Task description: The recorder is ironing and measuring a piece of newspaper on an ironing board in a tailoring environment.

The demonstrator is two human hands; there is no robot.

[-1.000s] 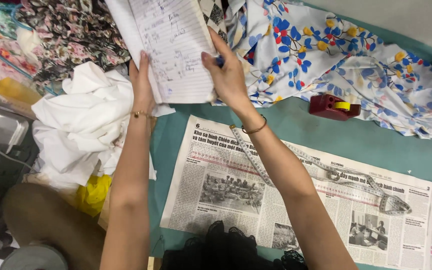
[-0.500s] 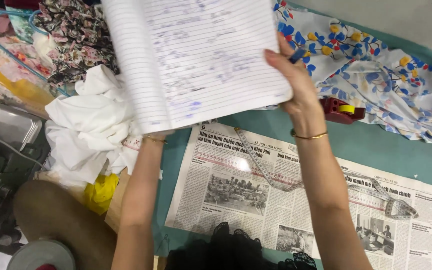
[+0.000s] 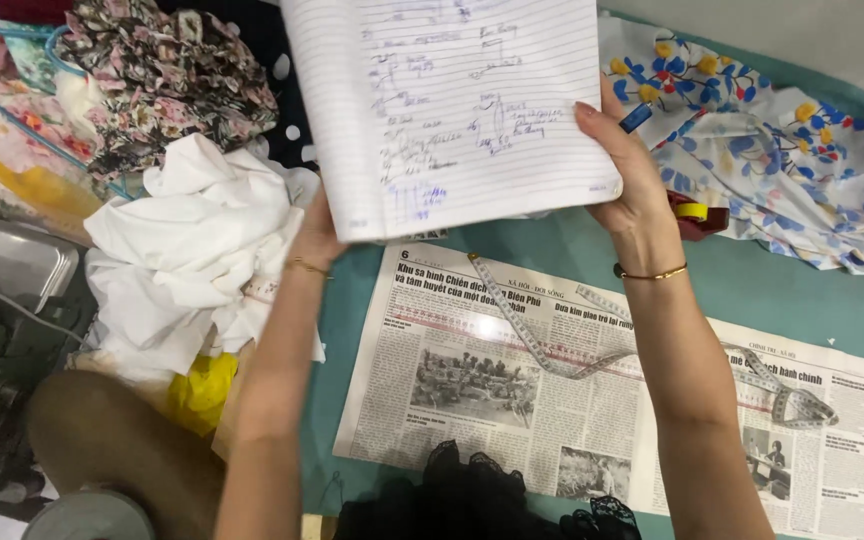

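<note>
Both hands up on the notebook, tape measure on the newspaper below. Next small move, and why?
Probably lower the notebook onto the bare teal table beside the newspaper. Both the left hand and the right hand are occupied holding it up, the right one also pinching a blue pen, so neither is free for the tape measure lying loose across the newspaper.

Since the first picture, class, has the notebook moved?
Yes. The notebook has come nearer the camera and swung rightward: it now covers more of the blue-flowered cloth and hangs over the newspaper.
</note>
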